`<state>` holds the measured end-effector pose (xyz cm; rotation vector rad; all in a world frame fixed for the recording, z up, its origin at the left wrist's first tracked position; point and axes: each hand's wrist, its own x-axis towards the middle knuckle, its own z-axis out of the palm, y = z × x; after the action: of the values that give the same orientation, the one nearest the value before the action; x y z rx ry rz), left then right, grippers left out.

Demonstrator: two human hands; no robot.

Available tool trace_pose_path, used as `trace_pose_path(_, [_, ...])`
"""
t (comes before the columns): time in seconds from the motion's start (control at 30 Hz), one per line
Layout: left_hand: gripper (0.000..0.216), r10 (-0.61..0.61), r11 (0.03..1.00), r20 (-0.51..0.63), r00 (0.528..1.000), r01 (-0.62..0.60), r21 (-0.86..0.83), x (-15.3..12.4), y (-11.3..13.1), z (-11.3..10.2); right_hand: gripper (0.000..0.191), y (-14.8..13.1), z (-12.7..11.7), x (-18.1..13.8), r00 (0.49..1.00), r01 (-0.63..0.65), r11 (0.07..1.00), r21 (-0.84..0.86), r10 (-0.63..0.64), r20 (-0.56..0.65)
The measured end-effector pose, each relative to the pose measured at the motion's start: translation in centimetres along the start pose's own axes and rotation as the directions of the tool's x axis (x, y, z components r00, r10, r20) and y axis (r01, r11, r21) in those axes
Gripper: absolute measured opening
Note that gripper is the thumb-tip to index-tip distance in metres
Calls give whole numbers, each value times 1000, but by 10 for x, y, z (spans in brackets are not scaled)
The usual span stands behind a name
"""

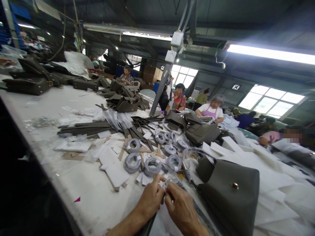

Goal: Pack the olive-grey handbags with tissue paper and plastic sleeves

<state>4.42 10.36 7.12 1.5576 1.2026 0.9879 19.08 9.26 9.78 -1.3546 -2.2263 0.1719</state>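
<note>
Head camera shows the left hand [150,198] and right hand [183,205], fingers pinched together on a small pale piece [167,182] — probably light, fairly stiff and best taken by its edges — above the tabletop [91,193], beside the grey-green flap handbag [242,200].

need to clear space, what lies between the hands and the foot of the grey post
In the head view, that stretch is cluttered: coils nearer the hands, dark straps nearer the post.

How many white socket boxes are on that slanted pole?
2: an upper box on the pole, and a lower box just below it, slightly left. Any behind would be hidden.
</note>
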Motion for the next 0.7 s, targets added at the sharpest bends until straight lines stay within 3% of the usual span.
trace_pose_path(0.1, [21, 18, 979, -24, 1000, -13, 205, -1, 5, -1, 15, 6, 5, -3, 986, -170, 979, 117, 169, 17])
trace_pose_path(0.17, [18, 18, 946, -26, 999, -9, 325, -1, 8, -4, 18, 10, 9, -4, 955, -296, 911, 287, 277, 108])
trace_pose_path(0.23, [15, 21, 928, -29, 999, -9, 371, -1, 10, -7, 27, 14, 12, -4, 880, -475, 746, 467, 391, 269])
trace_pose_path(0.37, [12, 54, 930, -8, 999, -47, 364, 2, 9, -17, 48, 23, 16, -5, 639, -752, 264, 604, 516, 570])
trace_pose_path(0.43, [12, 69, 929, 43, 997, -80, 361, 2, 6, -23, 54, 28, 17, -5, 564, -773, 21, 634, 479, 672])
trace_pose_path(0.53, [12, 82, 921, 126, 989, -124, 370, 1, -1, -28, 52, 43, 16, 1, 568, -673, -272, 687, 404, 717])
trace_pose_path(0.63, [14, 86, 909, 206, 975, -161, 384, 0, -12, -31, 37, 68, 13, 12, 542, -565, -459, 686, 420, 728])
trace_pose_path(0.7, [19, 105, 888, 279, 954, -216, 405, 0, -25, -33, 26, 87, 13, 16, 500, -535, -503, 679, 459, 734])
